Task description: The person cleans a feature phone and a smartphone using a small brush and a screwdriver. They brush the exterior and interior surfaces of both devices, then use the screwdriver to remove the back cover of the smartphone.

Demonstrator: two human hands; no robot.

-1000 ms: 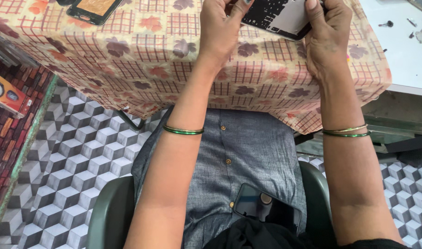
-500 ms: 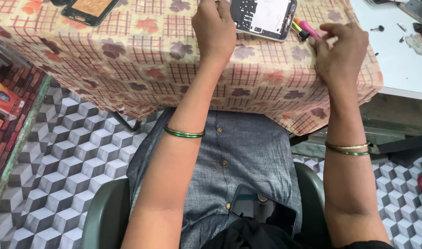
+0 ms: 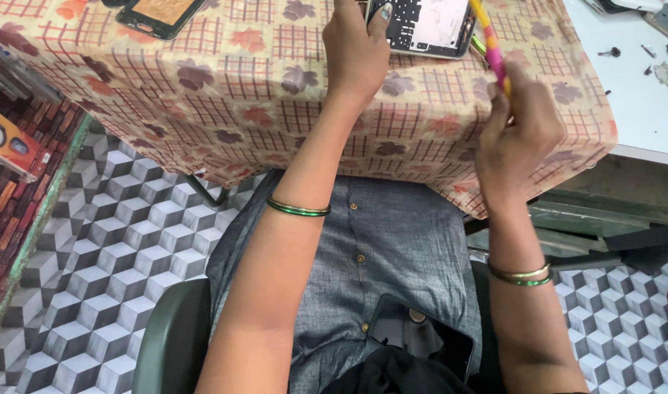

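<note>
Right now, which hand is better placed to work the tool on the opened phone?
The right hand. It already grips the pink and yellow tool, whose far end points toward the opened phone on the checked tablecloth. The left hand rests at the phone's near edge, steadying it.

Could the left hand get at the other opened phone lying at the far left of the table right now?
Probably yes. The left hand rests on the opened phone in front; only bare patterned tablecloth lies between it and the second phone, though it would have to let go first.
</note>
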